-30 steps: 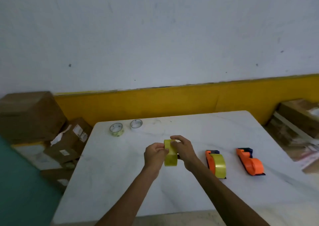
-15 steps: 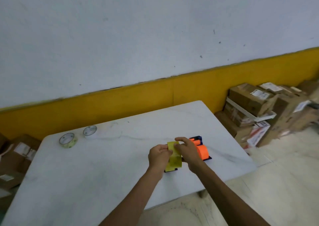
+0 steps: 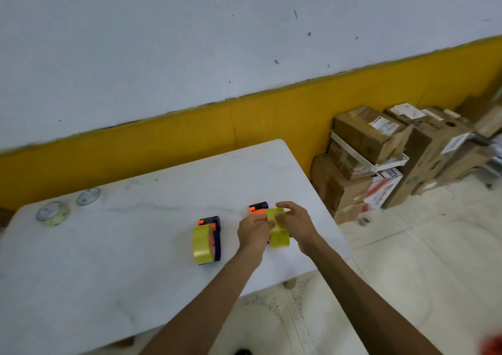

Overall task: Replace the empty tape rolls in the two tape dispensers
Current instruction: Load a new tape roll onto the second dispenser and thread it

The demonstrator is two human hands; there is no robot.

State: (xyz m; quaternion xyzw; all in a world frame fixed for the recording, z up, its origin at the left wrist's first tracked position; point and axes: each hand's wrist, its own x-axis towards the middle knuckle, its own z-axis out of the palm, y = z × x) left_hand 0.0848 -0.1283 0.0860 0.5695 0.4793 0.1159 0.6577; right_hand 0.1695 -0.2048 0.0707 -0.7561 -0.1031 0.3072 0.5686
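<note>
Both my hands hold a yellow tape roll (image 3: 279, 235) upright above the white table (image 3: 108, 259). My left hand (image 3: 254, 231) grips its left side, my right hand (image 3: 296, 223) its top and right side. Just behind the roll lies an orange and dark-blue tape dispenser (image 3: 258, 208), mostly hidden by my hands. To the left, a second dispenser (image 3: 213, 227) lies on the table with a full yellow roll (image 3: 201, 243) in it. Two nearly empty tape rolls (image 3: 53, 213) (image 3: 88, 196) sit at the table's far left corner.
The table's right edge runs close to my right hand. Beyond it, stacked cardboard boxes (image 3: 380, 151) stand on the tiled floor against the yellow and white wall. A red blur shows at the bottom right corner.
The view swung right and then partly back. My hands, still holding the yellow roll, now sit in front of the right-hand dispenser near the table's right edge.
</note>
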